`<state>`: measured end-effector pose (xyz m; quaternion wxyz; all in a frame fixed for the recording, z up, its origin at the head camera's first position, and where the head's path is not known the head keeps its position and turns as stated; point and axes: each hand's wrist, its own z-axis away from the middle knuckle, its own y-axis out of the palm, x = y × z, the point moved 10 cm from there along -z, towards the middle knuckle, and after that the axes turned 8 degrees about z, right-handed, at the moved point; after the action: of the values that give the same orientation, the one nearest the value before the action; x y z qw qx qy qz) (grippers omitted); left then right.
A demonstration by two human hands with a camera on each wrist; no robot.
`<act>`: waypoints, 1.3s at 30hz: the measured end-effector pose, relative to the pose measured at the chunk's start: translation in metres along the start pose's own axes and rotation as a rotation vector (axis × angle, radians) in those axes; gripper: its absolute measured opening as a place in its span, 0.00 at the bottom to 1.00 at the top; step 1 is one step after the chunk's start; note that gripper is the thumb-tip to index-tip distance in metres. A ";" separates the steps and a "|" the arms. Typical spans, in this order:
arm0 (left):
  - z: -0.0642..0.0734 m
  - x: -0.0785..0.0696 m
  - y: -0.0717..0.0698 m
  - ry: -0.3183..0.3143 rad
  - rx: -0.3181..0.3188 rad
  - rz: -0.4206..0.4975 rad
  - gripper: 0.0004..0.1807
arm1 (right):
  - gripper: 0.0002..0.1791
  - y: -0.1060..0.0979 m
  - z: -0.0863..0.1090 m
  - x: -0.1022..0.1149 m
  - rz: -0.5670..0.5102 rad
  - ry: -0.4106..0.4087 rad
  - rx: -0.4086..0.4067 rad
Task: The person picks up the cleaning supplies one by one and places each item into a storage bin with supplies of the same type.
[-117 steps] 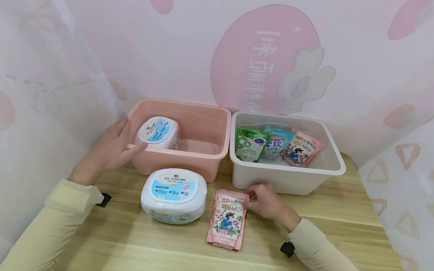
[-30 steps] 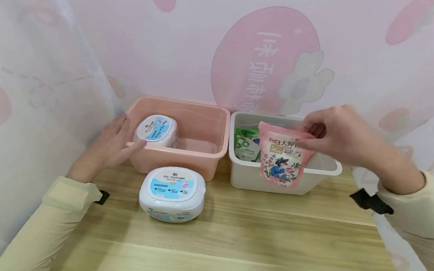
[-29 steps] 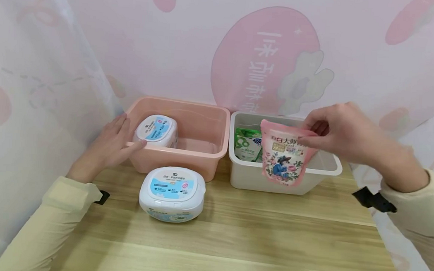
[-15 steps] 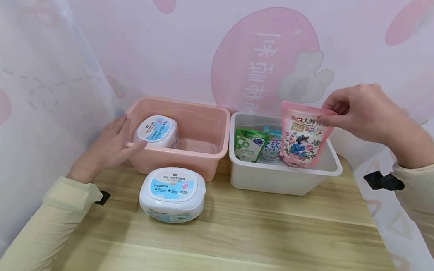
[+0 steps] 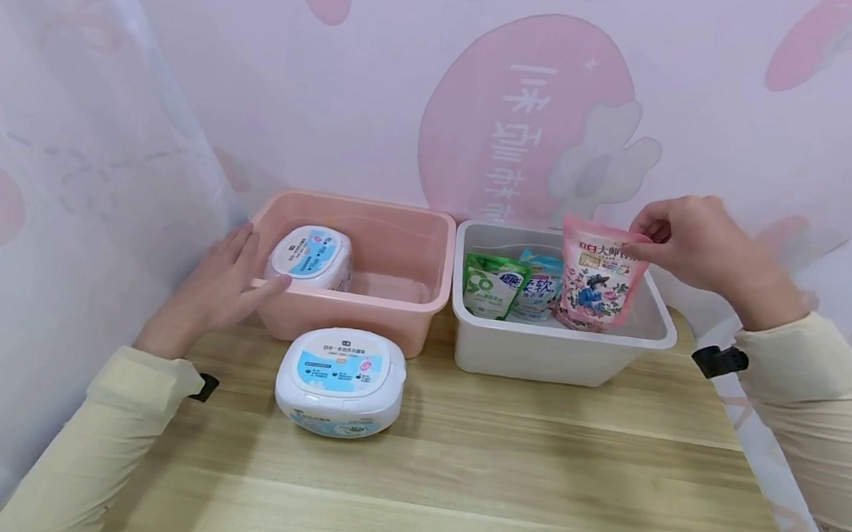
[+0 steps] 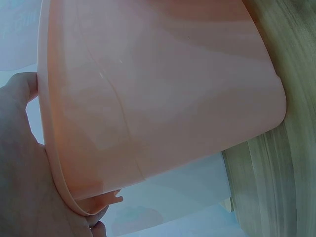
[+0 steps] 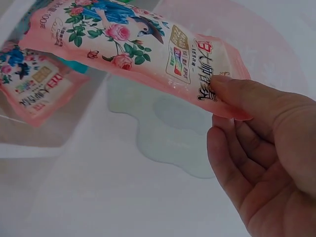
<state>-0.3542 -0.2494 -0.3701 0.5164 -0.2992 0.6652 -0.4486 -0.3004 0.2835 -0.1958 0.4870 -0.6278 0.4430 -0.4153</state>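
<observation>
Between thumb and fingers, my right hand (image 5: 705, 246) pinches the top corner of a pink laundry detergent pouch (image 5: 599, 281). This pouch is tilted upright, its lower end inside the white bin (image 5: 538, 350). Inside that bin lie a green pouch (image 5: 494, 288) and a blue pouch (image 5: 538, 289). A second pink pouch (image 7: 37, 86) shows there in the right wrist view; the held pouch mostly hides it in the head view. My left hand (image 5: 212, 285) rests on the left rim of the pink bin (image 5: 353, 318), fingers extended, thumb along the front edge.
A white lidded tub (image 5: 341, 383) with a blue label stands on the wooden table (image 5: 456, 496) before the pink bin. A similar tub (image 5: 311, 257) sits inside that bin, at its left. The two bins stand side by side against a patterned curtain (image 5: 318, 113).
My right hand took the pink pouch from the table, carried it over the white bin, then right and slightly down into it. My left hand stays on the pink bin's rim.
</observation>
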 end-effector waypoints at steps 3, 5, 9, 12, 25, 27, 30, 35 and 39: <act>0.000 0.000 -0.001 0.007 -0.008 -0.003 0.58 | 0.07 0.012 -0.001 -0.005 -0.026 -0.001 -0.002; 0.000 0.000 -0.001 0.008 -0.008 -0.006 0.58 | 0.07 0.021 -0.002 -0.009 -0.044 0.003 0.008; 0.000 0.000 0.000 -0.003 -0.003 -0.007 0.58 | 0.07 0.042 -0.002 -0.016 -0.074 0.022 0.044; 0.001 0.001 0.000 -0.011 -0.001 -0.007 0.58 | 0.07 0.058 -0.001 -0.021 -0.103 0.038 0.073; 0.003 -0.001 -0.004 0.009 -0.008 -0.007 0.57 | 0.08 0.104 0.000 -0.024 -0.179 0.006 0.106; 0.003 -0.001 -0.004 0.014 -0.012 -0.010 0.57 | 0.08 0.110 -0.001 -0.025 -0.195 0.019 0.122; 0.003 -0.001 -0.004 0.019 -0.015 -0.009 0.57 | 0.06 0.120 -0.003 -0.026 -0.221 0.025 0.141; 0.003 0.000 -0.003 0.019 -0.007 -0.007 0.57 | 0.06 0.133 -0.002 -0.030 -0.280 0.031 0.161; 0.003 0.000 -0.003 0.022 -0.012 -0.009 0.57 | 0.06 0.141 0.002 -0.033 -0.288 0.055 0.184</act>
<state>-0.3518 -0.2516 -0.3672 0.5051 -0.3004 0.6723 -0.4502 -0.3288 0.2973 -0.3372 0.4656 -0.6260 0.3218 -0.5364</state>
